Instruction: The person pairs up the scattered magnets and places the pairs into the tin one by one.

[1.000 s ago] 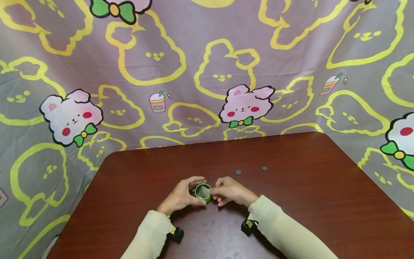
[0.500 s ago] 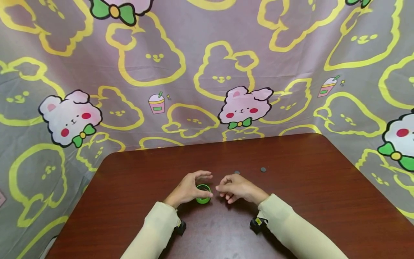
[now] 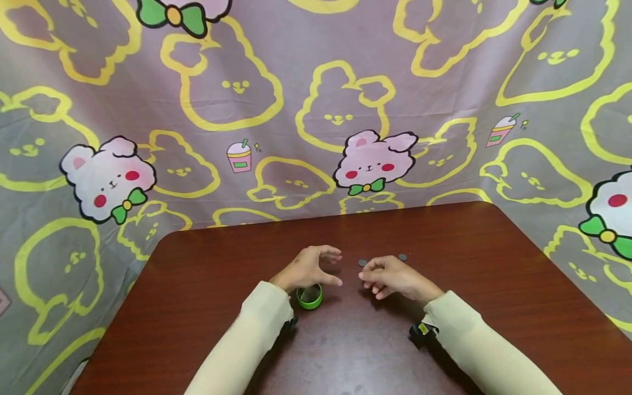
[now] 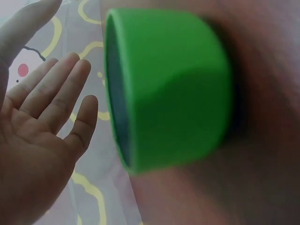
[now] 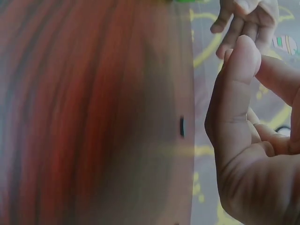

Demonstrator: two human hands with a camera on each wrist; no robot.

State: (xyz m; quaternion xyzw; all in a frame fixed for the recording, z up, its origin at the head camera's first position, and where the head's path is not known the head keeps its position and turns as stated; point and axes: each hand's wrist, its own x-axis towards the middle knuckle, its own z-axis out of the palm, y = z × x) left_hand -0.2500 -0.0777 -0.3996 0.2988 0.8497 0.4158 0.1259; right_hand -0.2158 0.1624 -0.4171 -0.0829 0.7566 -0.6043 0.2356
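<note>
A round green tin-like container [image 3: 310, 303] stands on the table, and something greyish [image 3: 311, 294] shows inside it. My left hand [image 3: 307, 266] is just beyond the container's rim, its fingers and thumb spread apart with nothing between them. The left wrist view shows the green container [image 4: 178, 89] large beside the straight fingers. To the right, my right hand [image 3: 397, 278] hovers with loosely bent fingers, thumb near index fingertip, and I see nothing held. Just past its fingertips lies a small dark grey disc [image 3: 362, 263]; a second grey disc [image 3: 402, 257] lies behind that hand.
The brown wooden table [image 3: 237, 249] has rounded far corners. A patterned cloth [image 3: 276, 109] hangs behind and at both sides. A black wrist camera [image 3: 422, 332] sits at the right sleeve.
My right hand came out of the container and moved right, toward the discs. My left hand let go of the container and moved forward and right. The container stayed about where it was.
</note>
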